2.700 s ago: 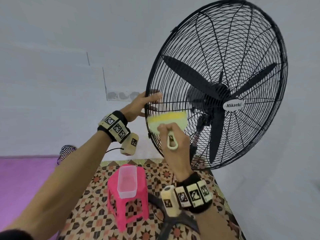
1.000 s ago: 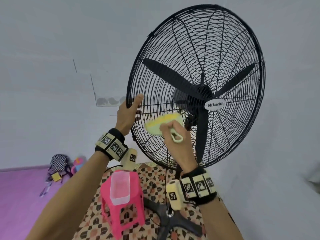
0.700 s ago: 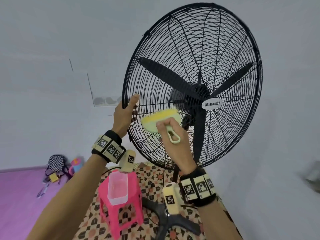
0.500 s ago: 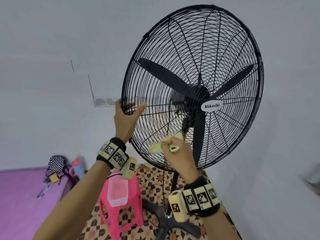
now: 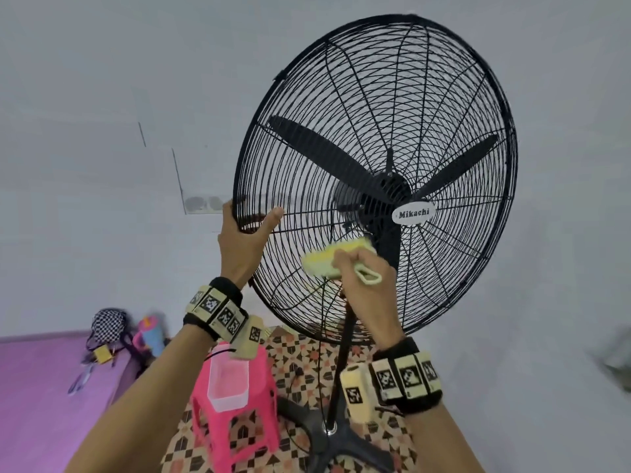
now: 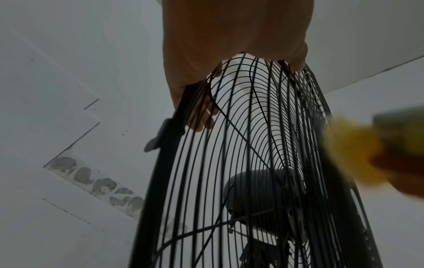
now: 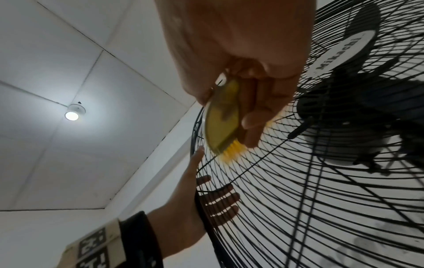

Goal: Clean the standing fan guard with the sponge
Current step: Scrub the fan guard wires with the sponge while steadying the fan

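The black wire fan guard (image 5: 444, 80) fills the upper right of the head view, with a white "Mikachi" badge (image 5: 413, 214) at its hub. My left hand (image 5: 244, 240) grips the guard's left rim (image 6: 167, 134), thumb on the front wires and fingers (image 7: 220, 201) curled behind them. My right hand (image 5: 362, 278) holds a yellow sponge (image 5: 333, 257) by its pale green handle (image 5: 368, 276) and presses it on the front wires, lower left of the hub. In the right wrist view the sponge (image 7: 221, 117) lies flat against the guard.
A pink plastic stool (image 5: 239, 428) carrying a clear tub (image 5: 228, 380) stands below my left wrist. The fan's pole (image 5: 341, 363) and black base (image 5: 327, 435) rise from a patterned floor mat. A purple surface (image 5: 41, 387) and small items lie at left. White walls stand behind.
My right hand dipped the sponge low on the guard half a second ago, then brought it back up toward the hub. My left hand shifted its grip slightly on the rim.
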